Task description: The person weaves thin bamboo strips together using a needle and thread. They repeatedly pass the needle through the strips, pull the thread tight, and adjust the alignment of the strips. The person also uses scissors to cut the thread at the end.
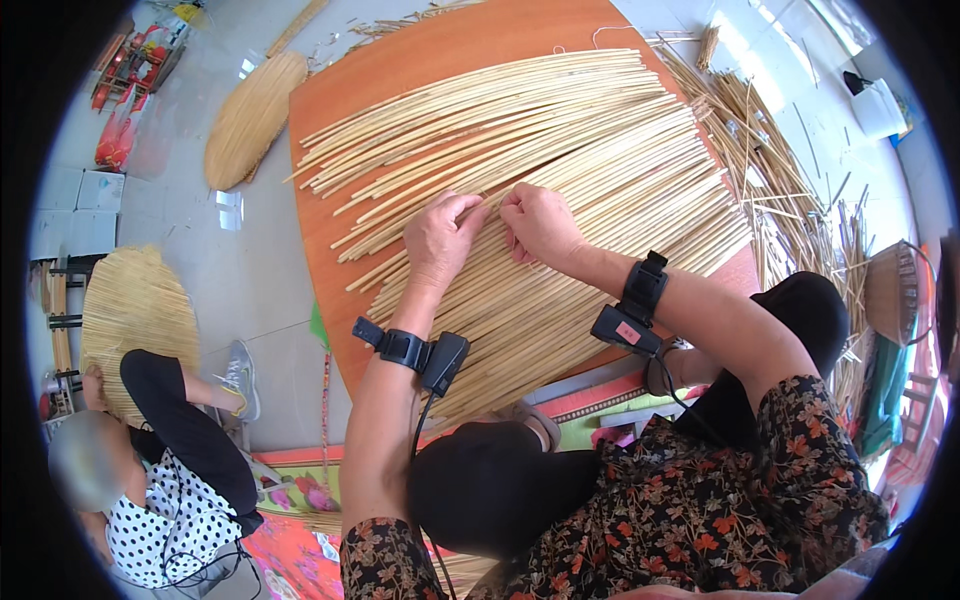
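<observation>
A wide mat-like layer of pale straw stalks (630, 190) lies side by side on an orange board (430, 45) in front of me. Over the middle of the layer, my left hand (440, 240) is closed, thumb and forefinger pinched together. Just to its right my right hand (543, 225) is also closed, its fingers curled down against the stalks. The fingertips nearly meet above one stalk; whatever is pinched between them is too small to make out. Toward the upper left the stalks fan apart, with orange showing between them. A thin thread (612, 30) curls near the board's far edge.
Loose stalks (770, 150) are heaped on the floor at right, beside a woven basket (892, 290). A finished-looking oval straw piece (255, 120) lies at far left. Lower left, a person (175, 520) sits by another straw mat (140, 310). A white bucket (877, 108) stands at far right.
</observation>
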The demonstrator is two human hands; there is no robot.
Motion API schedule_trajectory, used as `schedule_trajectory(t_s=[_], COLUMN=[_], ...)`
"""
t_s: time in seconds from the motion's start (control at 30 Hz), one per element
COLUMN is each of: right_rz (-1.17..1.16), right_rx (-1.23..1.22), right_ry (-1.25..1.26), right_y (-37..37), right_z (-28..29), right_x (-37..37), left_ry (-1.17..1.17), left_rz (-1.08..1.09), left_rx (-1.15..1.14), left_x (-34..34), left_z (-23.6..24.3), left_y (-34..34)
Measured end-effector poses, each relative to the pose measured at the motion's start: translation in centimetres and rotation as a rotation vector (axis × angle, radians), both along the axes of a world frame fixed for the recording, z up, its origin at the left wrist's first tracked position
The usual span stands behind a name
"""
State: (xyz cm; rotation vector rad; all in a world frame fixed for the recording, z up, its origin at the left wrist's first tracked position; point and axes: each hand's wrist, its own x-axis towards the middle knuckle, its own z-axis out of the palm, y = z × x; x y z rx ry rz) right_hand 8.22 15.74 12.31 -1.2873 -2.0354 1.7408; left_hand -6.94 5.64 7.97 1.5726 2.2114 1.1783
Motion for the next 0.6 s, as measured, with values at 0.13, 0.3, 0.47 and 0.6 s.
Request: schedule_trajectory(t_s=[0.13,0.3,0.47,0.6], right_rz=[-0.072,-0.394,-0.272,-0.189], right_rx=[-0.176,-0.412,-0.393,-0.377], right_ry=[-0.019,0.281,0.118,0.074], right_y=[0.3,-1.1,-0.1,0.0], right_z=[-0.3,-0.9,0.1,0.4], right_x=[-0.5,-0.1,0.0,0.2], left_ry=[0.096,0.239,0.202,0.218], left_rz=[0.028,0.059,0.047,0.039], left_rx=[0.022,0.124,0.079,0.053], left_x=[0.6,1.8,1.8,1.5], left_z=[0.9,1.9,2.9,3.4], left_y=[-0.3,-0.6,-0.7,-0.7])
